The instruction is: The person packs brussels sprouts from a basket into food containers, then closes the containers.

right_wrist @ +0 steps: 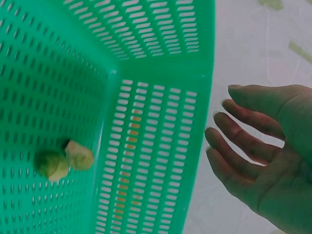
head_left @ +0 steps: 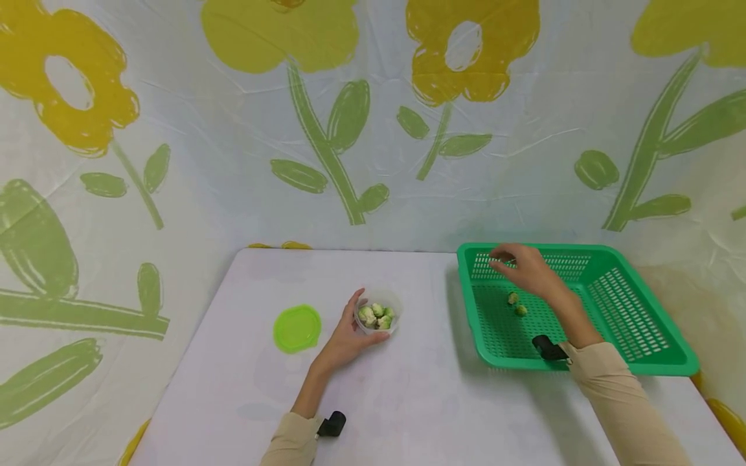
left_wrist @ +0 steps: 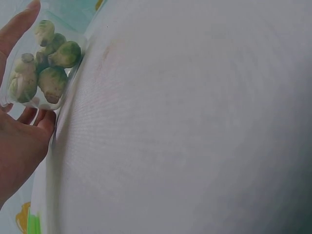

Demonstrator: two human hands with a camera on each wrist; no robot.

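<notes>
A clear plastic tub stands on the table with several Brussels sprouts inside. My left hand grips it from the left, thumb on the near side and fingers around the far side. In the left wrist view the sprouts show through the tub's wall. My right hand hangs over the left part of a green basket, its fingers loosely bent and holding nothing. Two sprouts lie on the basket floor below it; the right wrist view shows one sprout beside another sprout.
A lime-green lid lies flat on the white table, left of the tub. The basket stands at the table's right side, its slotted walls rising around the sprouts. Behind the table hangs a flower-printed cloth.
</notes>
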